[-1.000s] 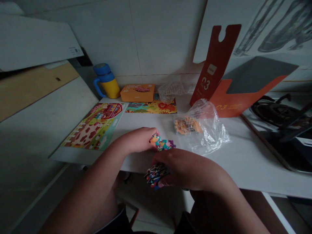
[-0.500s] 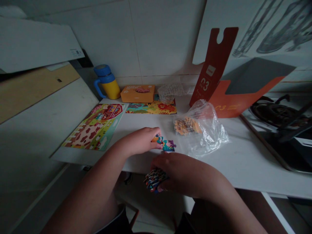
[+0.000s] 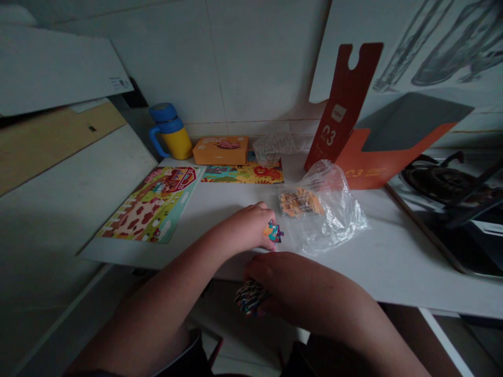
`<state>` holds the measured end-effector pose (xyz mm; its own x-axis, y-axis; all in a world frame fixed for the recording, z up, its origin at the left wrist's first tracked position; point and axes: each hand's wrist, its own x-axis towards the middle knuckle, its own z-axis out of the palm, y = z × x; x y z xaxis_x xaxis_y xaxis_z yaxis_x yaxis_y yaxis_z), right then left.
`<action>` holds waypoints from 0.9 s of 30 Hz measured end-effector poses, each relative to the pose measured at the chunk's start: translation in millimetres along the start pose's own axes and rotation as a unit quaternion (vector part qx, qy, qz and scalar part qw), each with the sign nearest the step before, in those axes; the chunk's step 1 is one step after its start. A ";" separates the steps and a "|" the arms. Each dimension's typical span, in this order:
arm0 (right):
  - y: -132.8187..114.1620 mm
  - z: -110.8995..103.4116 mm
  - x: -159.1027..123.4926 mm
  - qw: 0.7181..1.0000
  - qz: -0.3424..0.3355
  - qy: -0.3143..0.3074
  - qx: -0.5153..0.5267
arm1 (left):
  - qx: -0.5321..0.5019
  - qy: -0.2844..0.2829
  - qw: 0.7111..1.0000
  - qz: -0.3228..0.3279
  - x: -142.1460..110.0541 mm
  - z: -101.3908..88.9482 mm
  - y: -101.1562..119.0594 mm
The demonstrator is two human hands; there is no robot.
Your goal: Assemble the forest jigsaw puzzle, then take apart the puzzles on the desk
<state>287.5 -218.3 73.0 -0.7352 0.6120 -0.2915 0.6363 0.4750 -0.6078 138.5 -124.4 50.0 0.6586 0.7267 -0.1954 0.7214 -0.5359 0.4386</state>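
Pinched in my left hand (image 3: 257,228), just above the near part of the white tabletop, is a small colourful jigsaw puzzle piece (image 3: 270,230). A second jigsaw piece (image 3: 279,234), purple and dark blue, shows at its right side; the two touch or overlap, I cannot tell which. My right hand (image 3: 267,277) is wrapped round a thick stack of jigsaw pieces (image 3: 250,297) in front of the table's front edge. Its fingers are partly hidden behind the back of the hand.
A clear plastic bag (image 3: 334,225) with orange-backed pieces (image 3: 301,201) lies right of my hands. Farm puzzle board (image 3: 143,209), animal puzzle board (image 3: 241,174), orange box (image 3: 220,151), blue-yellow flask (image 3: 176,139) and bubble wrap (image 3: 273,149) lie behind. An open red-orange carton (image 3: 365,165) and gas stove (image 3: 463,214) stand right.
My left hand has moved right with its jigsaw piece, up to the piece on the table, and now covers more of it. My right hand has shifted slightly downward with the stack.
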 end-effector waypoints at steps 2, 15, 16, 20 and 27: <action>6.0 -8.5 -8.9 1.000 0.005 0.014 0.022 | 0.016 0.017 1.000 0.011 0.3 1.3 0.6; 63.5 -33.1 -17.0 0.948 0.037 0.226 0.222 | -0.293 0.055 0.953 0.053 -9.0 13.5 -27.6; 65.6 -32.7 -14.5 0.940 0.029 0.230 0.251 | -0.309 0.071 0.947 0.052 -8.9 12.6 -29.6; 70.7 -28.7 -7.6 0.890 -0.003 0.254 0.378 | -0.378 0.083 0.920 0.054 -13.7 0.8 -33.4; 65.1 -28.7 -0.7 0.805 -0.043 0.287 0.517 | -0.545 0.025 0.835 0.065 -35.8 -14.7 -36.4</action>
<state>336.1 -169.7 54.8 -0.3475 0.9376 -0.0062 -0.1651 -0.0677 -0.9839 85.5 -124.6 53.9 0.6860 0.7252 -0.0591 0.0028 0.0786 0.9969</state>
